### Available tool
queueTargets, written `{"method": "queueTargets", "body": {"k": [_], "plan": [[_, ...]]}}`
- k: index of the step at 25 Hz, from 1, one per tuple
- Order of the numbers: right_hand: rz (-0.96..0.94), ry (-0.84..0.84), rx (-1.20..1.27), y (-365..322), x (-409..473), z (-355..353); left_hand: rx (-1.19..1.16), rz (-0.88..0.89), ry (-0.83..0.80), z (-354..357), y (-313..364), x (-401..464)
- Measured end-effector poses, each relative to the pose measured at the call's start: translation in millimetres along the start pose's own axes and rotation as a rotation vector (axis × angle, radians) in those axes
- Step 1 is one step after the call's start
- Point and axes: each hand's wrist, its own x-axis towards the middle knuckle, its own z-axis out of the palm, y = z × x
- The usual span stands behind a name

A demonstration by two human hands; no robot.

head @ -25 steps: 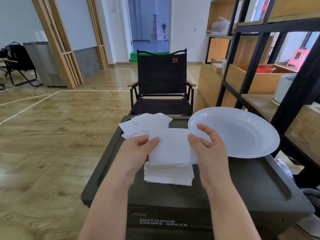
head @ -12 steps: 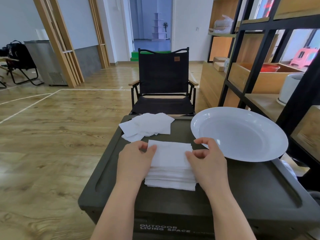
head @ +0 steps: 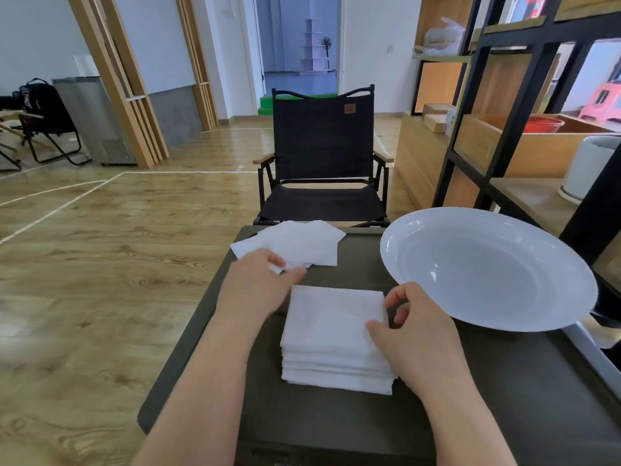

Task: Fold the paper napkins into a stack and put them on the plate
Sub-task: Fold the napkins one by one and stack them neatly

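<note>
Item: stack of folded white paper napkins [head: 336,341], several layers deep, near centre of dark green table [head: 504,381]; judged mostly done. Loose pile of unfolded white paper napkins [head: 299,242] at far edge, folding outstanding. Large round white plate [head: 487,267] just right of stack, holding nothing; transfer not begun. Left hand [head: 258,284] pinches a loose napkin's corner. Right hand [head: 416,327], fingers curled, pinches the stack's right edge

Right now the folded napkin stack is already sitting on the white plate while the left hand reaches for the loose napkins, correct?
Not quite. The head view shows the folded napkin stack on the dark green box lid, beside the empty white plate. The left hand is indeed at the loose napkins.
</note>
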Motion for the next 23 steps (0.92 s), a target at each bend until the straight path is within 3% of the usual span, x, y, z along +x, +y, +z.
{"method": "queueTargets", "body": {"k": [2,6,9,12,16,18,20,21,23], "plan": [[-0.011,0.039,0.063,-0.6,0.8,-1.9,0.102,0.202,0.037,9.3,11.8,31.1],[-0.059,0.171,0.130,-2.1,0.4,-4.9,0.458,0.593,-0.185,40.1,19.0,68.5],[-0.162,0.287,0.184,-3.5,1.7,-7.2,0.510,0.629,-0.113,47.6,20.6,76.8],[-0.226,0.307,0.226,-5.9,-0.1,-8.7,0.415,0.628,-0.010,43.7,24.9,64.2],[-0.192,0.252,0.271,-8.7,-3.7,-13.5,-0.038,0.403,0.169,-7.2,31.3,18.8],[-0.152,0.141,0.417,-18.1,-6.5,-16.5,-0.519,0.308,0.230,-32.2,34.9,-19.1],[-0.075,-0.112,0.653,-30.7,-12.1,-15.6,-1.084,0.218,0.054,-43.2,41.1,-60.5],[-0.007,-0.245,0.762,-34.6,-15.1,-13.4,-1.245,0.176,-0.070,-41.2,43.6,-77.3],[0.139,-0.408,0.975,-40.2,-18.6,-12.9,-1.348,0.096,-0.188,-28.4,46.7,-99.7]]}}
